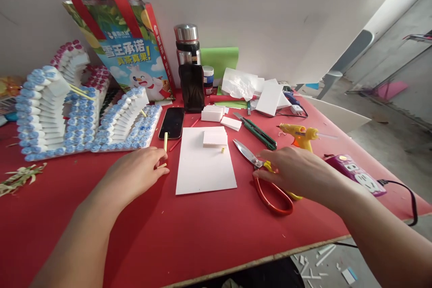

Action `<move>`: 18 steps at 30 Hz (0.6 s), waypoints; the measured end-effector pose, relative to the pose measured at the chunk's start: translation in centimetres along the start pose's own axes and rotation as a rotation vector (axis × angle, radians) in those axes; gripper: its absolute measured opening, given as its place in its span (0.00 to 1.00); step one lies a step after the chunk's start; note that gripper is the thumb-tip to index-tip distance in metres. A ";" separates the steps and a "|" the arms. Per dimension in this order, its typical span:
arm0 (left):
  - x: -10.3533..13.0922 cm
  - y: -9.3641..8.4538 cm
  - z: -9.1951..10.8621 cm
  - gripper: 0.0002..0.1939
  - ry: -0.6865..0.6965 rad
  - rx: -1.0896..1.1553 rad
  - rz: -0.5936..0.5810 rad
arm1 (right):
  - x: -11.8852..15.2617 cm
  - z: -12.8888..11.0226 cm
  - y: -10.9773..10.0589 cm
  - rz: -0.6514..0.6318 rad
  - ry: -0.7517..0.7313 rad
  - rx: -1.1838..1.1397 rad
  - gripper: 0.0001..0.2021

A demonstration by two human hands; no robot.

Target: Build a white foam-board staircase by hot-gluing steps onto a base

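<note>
My left hand (138,171) is closed at the left of the white board, with a thin yellow stick (165,142) rising from its fingers. A short bit of yellow shows by the thumb. My right hand (290,168) closes around the scissors (248,153) near their pivot, the blades pointing up and left. A red handle loop (273,195) lies below the hand; a yellow handle shows partly beneath it. Between my hands lies the white board (205,173), bearing a stack of small white pieces (215,137) and a tiny yellow piece (222,150).
Behind the board are a phone (171,122), more white blocks (212,113) and a green cutter (258,132). A yellow glue gun (299,134) and purple power strip (356,174) lie right. Blue-and-white folded models (54,121), a bag (131,54) and a flask (187,45) stand behind.
</note>
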State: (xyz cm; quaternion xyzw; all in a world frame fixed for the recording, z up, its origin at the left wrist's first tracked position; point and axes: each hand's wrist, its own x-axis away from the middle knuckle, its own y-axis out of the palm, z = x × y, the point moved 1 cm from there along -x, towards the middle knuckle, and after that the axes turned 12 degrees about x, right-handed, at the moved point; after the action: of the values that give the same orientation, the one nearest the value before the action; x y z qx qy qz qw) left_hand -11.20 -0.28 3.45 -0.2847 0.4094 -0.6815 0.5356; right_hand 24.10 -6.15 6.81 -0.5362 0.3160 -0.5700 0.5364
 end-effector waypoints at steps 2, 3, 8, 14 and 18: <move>-0.1 -0.4 0.8 0.07 -0.046 -0.107 -0.088 | -0.2 -0.2 -0.7 0.047 0.040 -0.018 0.17; -0.2 -0.6 1.2 0.07 -0.052 -0.143 -0.099 | -0.2 -0.2 -0.8 0.067 0.060 -0.029 0.18; -1.8 -1.1 3.9 0.13 0.112 -0.143 0.068 | 0.4 -0.1 -0.5 0.125 0.065 -0.090 0.19; -6.3 0.9 5.8 0.15 0.259 -0.074 0.044 | 2.0 0.0 -0.6 0.113 0.060 -0.139 0.17; -8.9 2.8 5.3 0.16 0.232 -0.181 -0.039 | 3.4 -2.5 -0.3 0.157 -0.064 -0.155 0.14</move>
State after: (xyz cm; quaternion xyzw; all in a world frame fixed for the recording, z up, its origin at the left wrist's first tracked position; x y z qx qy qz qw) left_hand -3.13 6.73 4.16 -0.2592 0.5228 -0.6803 0.4435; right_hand 22.16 -9.81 7.41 -0.5675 0.3828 -0.4829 0.5461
